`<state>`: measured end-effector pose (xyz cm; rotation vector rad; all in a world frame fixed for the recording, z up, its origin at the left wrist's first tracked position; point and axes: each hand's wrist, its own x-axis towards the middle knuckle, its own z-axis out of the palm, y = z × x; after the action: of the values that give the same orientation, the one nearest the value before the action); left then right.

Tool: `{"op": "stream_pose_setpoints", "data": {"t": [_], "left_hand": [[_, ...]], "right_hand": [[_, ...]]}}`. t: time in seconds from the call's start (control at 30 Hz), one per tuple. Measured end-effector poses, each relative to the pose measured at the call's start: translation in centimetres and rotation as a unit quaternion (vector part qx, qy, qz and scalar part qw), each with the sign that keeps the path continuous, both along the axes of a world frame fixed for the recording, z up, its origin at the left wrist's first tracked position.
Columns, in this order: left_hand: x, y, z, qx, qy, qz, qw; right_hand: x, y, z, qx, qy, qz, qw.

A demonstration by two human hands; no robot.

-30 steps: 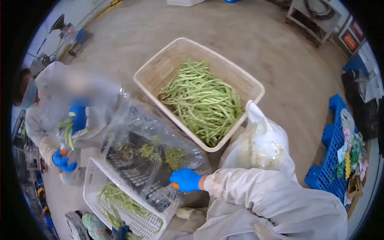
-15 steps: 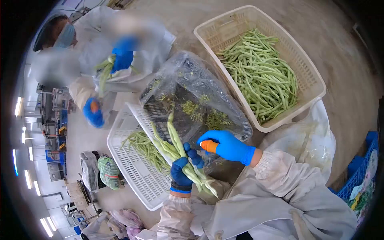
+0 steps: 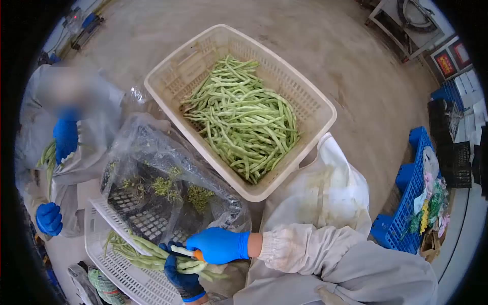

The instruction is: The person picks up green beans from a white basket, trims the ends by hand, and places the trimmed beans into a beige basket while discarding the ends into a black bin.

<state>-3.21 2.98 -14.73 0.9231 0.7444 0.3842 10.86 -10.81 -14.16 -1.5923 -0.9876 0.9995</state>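
My left hand (image 3: pixel 182 277), in a dark blue glove, is closed around a bunch of long green beans (image 3: pixel 150 260) held low over the white crate. My right hand (image 3: pixel 221 245), in a light blue glove, is right against that bunch. An orange thumb cover (image 3: pixel 199 255) shows at its fingertips, and a pale bean end (image 3: pixel 182 250) is pinched there. The far beans of the bunch reach over the white crate (image 3: pixel 90 231); their other ends stick out below my right hand.
A beige basket (image 3: pixel 325 109) heaped with green beans (image 3: pixel 244 117) stands ahead. Nearer, a plastic-lined black crate (image 3: pixel 147 221) holds green trimmings (image 3: pixel 199 197). At left, a co-worker's gloved hand (image 3: pixel 65 140) holds beans. A blue crate (image 3: pixel 401 223) is at right.
The view has swung right, shifting the baskets leftward. My right hand has come from apart to the bunch and pinches a bean end. My left hand still grips the beans, now lying flatter.
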Motion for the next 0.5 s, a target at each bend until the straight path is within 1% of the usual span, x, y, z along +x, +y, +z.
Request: {"op": "stream_pose_setpoints", "data": {"t": [0.03, 0.07, 0.1, 0.13, 0.17, 0.2, 0.27, 0.3, 0.33, 0.37, 0.4, 0.43, 0.47, 0.5], "left_hand": [[-0.5, 0.3, -0.3, 0.012, 0.017, 0.009, 1.000], [-1.9, 1.5, -2.3, 0.041, 0.036, 0.021, 0.998], [-1.5, 0.7, -1.5, 0.031, 0.062, 0.049, 0.996], [-2.5, 1.2, -1.9, 0.157, 0.107, -0.049, 0.981], [-3.0, 1.4, -1.8, 0.278, 0.148, -0.145, 0.938], [-2.9, 1.2, -2.4, 0.276, 0.148, -0.144, 0.939], [-2.6, -0.2, -3.2, 0.147, 0.065, -0.036, 0.986], [-1.5, -1.0, -2.2, 0.147, 0.067, -0.035, 0.986], [-0.4, -1.8, -1.0, 0.187, 0.085, -0.040, 0.978], [0.1, -2.2, -0.1, 0.227, 0.103, -0.043, 0.968], [-0.3, -1.4, 0.0, 0.120, 0.107, -0.039, 0.986], [-0.6, -1.3, 0.0, 0.124, 0.109, -0.036, 0.986], [-0.7, -1.1, 0.0, 0.097, 0.100, -0.043, 0.989], [0.0, -1.3, 1.2, 0.073, 0.092, -0.046, 0.992]], "right_hand": [[0.1, 0.0, 0.1, 0.026, 0.001, -0.020, 0.999], [0.2, 0.2, 0.0, 0.023, 0.000, -0.018, 1.000], [0.2, 0.4, -0.1, 0.053, 0.029, -0.055, 0.997], [0.0, 0.6, -0.2, 0.082, 0.058, -0.092, 0.991], [0.0, 0.7, -0.1, 0.112, 0.087, -0.129, 0.982], [0.3, 0.8, 0.4, 0.080, 0.111, -0.113, 0.984], [-0.3, 1.2, -0.1, 0.082, 0.105, -0.125, 0.983], [-0.8, 1.6, -0.4, 0.088, 0.098, -0.136, 0.982], [-1.3, 1.8, -0.6, 0.088, 0.099, -0.134, 0.982], [-1.7, 1.9, -0.8, 0.093, 0.041, -0.163, 0.981], [-2.1, 2.0, -0.9, 0.099, -0.016, -0.190, 0.977], [-2.2, 2.0, -1.0, 0.103, -0.014, -0.187, 0.977], [-1.9, 1.8, -0.8, 0.099, -0.036, -0.159, 0.982], [-1.7, 1.6, -0.6, 0.098, -0.056, -0.128, 0.985]]}}
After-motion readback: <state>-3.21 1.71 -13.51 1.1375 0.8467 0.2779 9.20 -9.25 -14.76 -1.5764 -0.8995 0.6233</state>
